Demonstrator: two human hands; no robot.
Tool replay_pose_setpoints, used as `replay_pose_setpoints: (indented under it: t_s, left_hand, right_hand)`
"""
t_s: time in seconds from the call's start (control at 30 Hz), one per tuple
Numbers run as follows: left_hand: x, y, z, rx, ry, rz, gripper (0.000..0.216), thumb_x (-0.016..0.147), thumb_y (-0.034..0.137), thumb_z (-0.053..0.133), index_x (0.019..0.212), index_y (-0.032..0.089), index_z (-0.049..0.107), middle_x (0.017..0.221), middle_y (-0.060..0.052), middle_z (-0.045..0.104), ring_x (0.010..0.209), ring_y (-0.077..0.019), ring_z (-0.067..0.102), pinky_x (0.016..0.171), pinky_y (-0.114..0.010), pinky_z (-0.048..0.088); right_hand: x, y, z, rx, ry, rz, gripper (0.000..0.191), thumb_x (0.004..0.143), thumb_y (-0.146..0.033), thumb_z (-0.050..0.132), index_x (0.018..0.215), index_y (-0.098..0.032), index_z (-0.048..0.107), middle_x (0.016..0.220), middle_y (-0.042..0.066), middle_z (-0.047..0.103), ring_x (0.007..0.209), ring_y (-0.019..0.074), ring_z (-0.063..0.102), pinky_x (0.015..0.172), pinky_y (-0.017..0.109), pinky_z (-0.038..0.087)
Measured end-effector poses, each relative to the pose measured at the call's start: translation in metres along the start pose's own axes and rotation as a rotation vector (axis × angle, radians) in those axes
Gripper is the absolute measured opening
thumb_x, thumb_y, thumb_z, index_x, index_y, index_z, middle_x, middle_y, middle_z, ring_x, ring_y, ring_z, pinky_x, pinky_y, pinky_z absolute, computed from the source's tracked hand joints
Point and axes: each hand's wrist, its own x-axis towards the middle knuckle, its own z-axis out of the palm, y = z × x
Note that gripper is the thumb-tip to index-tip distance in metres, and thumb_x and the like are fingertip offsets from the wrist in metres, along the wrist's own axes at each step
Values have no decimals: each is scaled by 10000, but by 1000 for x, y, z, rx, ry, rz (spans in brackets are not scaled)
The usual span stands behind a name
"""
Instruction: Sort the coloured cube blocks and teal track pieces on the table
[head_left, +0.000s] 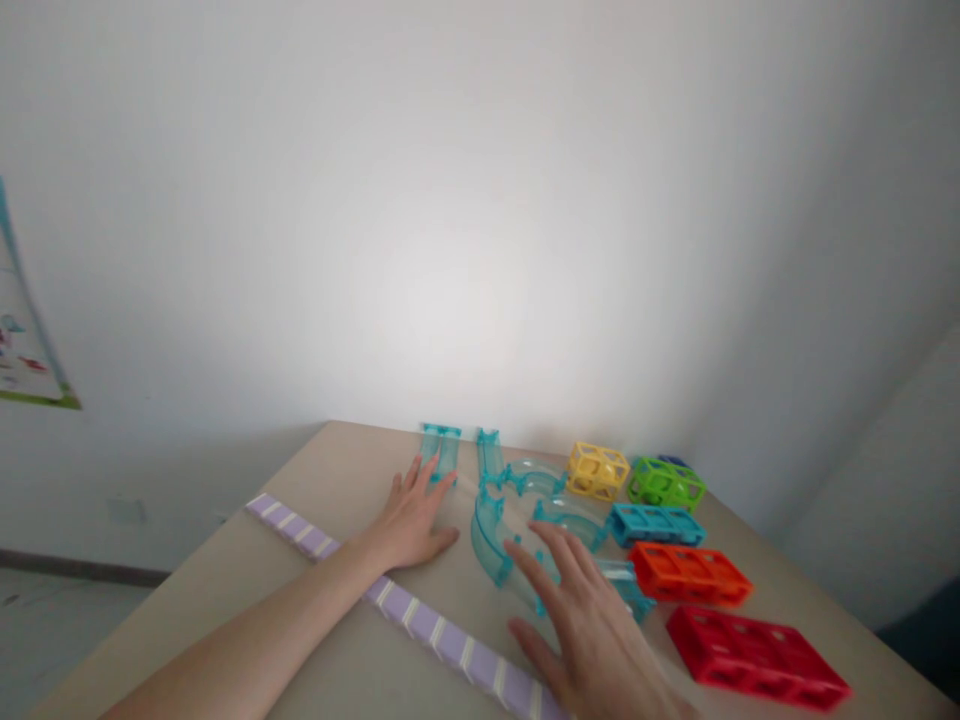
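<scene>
My left hand (411,520) lies flat on the beige table (330,470), fingers spread, its fingertips touching a straight clear-teal track piece (442,447). My right hand (581,615) hovers open, fingers apart, over curved clear-teal track pieces (491,535) and covers part of them. More teal curves (529,478) lie just beyond. Neither hand grips anything. My left forearm crosses a long lilac ruler-like strip (435,630).
At the right stand open-frame blocks: yellow (597,470), green (665,483), blue (654,524), orange (688,574) and a long red one (757,657). A white wall rises behind the table. A poster (22,340) hangs at the left. The table's left edge drops to the floor.
</scene>
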Motion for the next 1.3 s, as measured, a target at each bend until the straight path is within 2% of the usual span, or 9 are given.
replay_pose_setpoints:
  t_s: [0.1,0.23,0.47,0.77,1.0,1.1,1.17,1.23,1.3]
  left_hand:
    - [5,-4,-2,-24,-75,-17,890,729,599,597,1487,300,241,1592,-152,48,1431,-418,-54,1080,-665,82]
    - [8,-14,-5,-52,-142,-93,961,722,653,570,1502,220,211,1576,-210,73,1434,-414,-17,1089,-641,116]
    - [8,-24,-7,-53,-28,-50,779,744,578,585,1408,216,400,1530,-170,281,1405,-370,245,1114,-526,221]
    - [12,-30,-6,-60,37,-46,553,786,442,566,1275,186,524,1453,-148,365,1319,-306,406,1109,-408,305]
    - [8,-29,-9,-142,-47,48,828,680,432,690,1411,184,392,1514,-167,264,1378,-345,302,1125,-471,271]
    - [5,-25,-13,-171,-134,118,959,621,480,747,1452,234,335,1541,-156,231,1407,-380,222,1131,-547,205]
    - [4,-22,-13,-184,-160,118,1009,606,567,743,1463,257,310,1549,-153,221,1413,-391,197,1123,-579,188]
    - [4,-20,-13,-182,-141,90,1002,615,631,710,1460,267,314,1543,-149,240,1410,-390,207,1119,-585,192]
    - [4,-18,-12,-171,-100,71,920,656,626,682,1439,270,356,1522,-139,289,1395,-375,252,1123,-566,210]
  right_hand:
    - [-4,30,14,-148,56,144,735,782,-590,581,1430,-294,396,1510,141,305,1360,416,278,1056,617,275]
    - [11,36,33,-145,10,201,723,800,-656,505,1415,-283,428,1447,142,426,1334,401,344,1042,600,305]
    - [51,28,43,-66,19,144,602,844,-583,483,1321,-219,531,1304,120,572,1324,378,355,1029,534,341]
    - [73,35,58,-25,134,75,521,824,-584,535,1151,-185,610,1167,131,599,1231,327,420,989,471,378]
    - [93,38,62,3,143,-2,568,757,-671,571,1026,-172,612,1130,140,550,1101,307,470,922,454,410]
    - [92,37,60,-8,184,-6,637,731,-690,585,1114,-182,588,1205,156,517,1165,330,431,999,519,339]
    - [89,34,60,-58,240,42,743,690,-725,596,1210,-196,550,1280,175,480,1256,376,350,1058,612,204]
    - [87,31,64,-115,288,141,869,647,-766,594,1299,-201,490,1341,201,437,1322,421,255,1058,681,81]
    - [87,31,70,-135,306,240,951,630,-788,583,1354,-190,435,1374,227,401,1346,451,207,1037,711,54]
